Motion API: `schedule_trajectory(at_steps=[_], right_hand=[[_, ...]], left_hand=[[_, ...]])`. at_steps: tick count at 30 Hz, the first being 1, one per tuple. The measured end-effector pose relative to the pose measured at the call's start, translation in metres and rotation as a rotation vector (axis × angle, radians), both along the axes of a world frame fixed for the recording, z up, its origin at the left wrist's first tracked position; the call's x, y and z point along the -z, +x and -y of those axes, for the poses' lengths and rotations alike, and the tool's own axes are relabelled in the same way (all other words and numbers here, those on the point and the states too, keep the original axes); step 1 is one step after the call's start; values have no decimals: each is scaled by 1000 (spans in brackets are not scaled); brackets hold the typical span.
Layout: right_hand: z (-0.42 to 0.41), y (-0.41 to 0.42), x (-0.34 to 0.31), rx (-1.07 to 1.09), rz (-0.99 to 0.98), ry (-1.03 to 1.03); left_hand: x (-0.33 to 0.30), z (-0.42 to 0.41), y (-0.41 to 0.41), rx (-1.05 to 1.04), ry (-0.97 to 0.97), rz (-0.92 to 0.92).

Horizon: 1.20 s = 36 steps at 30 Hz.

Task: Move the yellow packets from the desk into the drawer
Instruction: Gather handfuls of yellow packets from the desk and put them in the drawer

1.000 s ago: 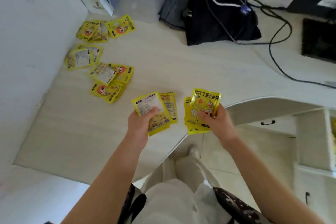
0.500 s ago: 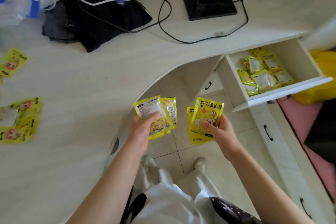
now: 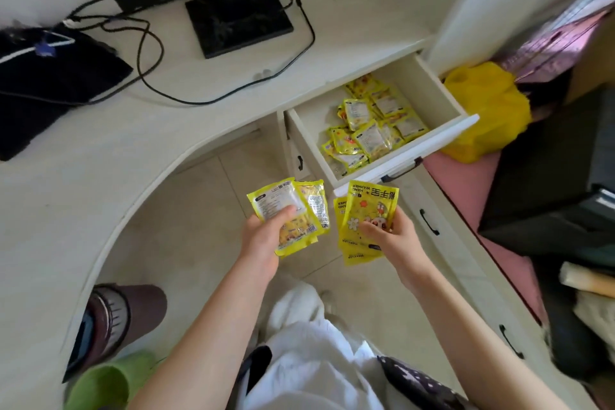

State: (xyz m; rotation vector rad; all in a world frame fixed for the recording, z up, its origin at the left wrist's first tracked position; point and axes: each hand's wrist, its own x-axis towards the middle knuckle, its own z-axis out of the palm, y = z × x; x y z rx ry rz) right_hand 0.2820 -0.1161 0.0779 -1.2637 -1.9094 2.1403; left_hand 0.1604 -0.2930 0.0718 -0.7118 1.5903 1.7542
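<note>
Drawer (image 3: 442,140) now nearer; both hands, left (image 3: 263,240) and right (image 3: 396,236), pinch upright yellow packets (image 3: 366,210), long axes pointing drawerward.

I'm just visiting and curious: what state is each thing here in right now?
Drawer: pulled open, packets piled inside.
Left hand: grips fanned yellow packets.
Right hand: grips a second packet bunch.
Lower drawers: closed.

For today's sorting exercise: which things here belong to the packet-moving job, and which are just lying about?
Job: left hand, right hand, packets held left and right, open drawer, packets inside.
Lying about: monitor stand, cables, yellow bag.
</note>
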Motion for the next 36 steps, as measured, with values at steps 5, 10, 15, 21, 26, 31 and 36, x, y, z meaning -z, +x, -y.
schedule_trajectory(at_steps=[5, 10, 15, 21, 26, 31, 36], right_hand=[[-54, -25, 3, 20, -4, 6], [-108, -75, 4, 15, 1, 54], [-153, -127, 13, -4, 68, 88], [-197, -174, 38, -70, 245, 138], [-219, -206, 63, -155, 304, 130], [-236, -233, 77, -341, 292, 36], [-257, -243, 98, -502, 420, 99]], left_hand=[[6, -52, -31, 6, 16, 46], [16, -101, -77, 25, 39, 91], [29, -139, -119, 29, -19, 154], [50, -171, -143, -5, -125, 195], [65, -197, -154, -25, -263, 198], [78, -221, -162, -50, -380, 185], [91, -252, -156, -97, -361, 232]])
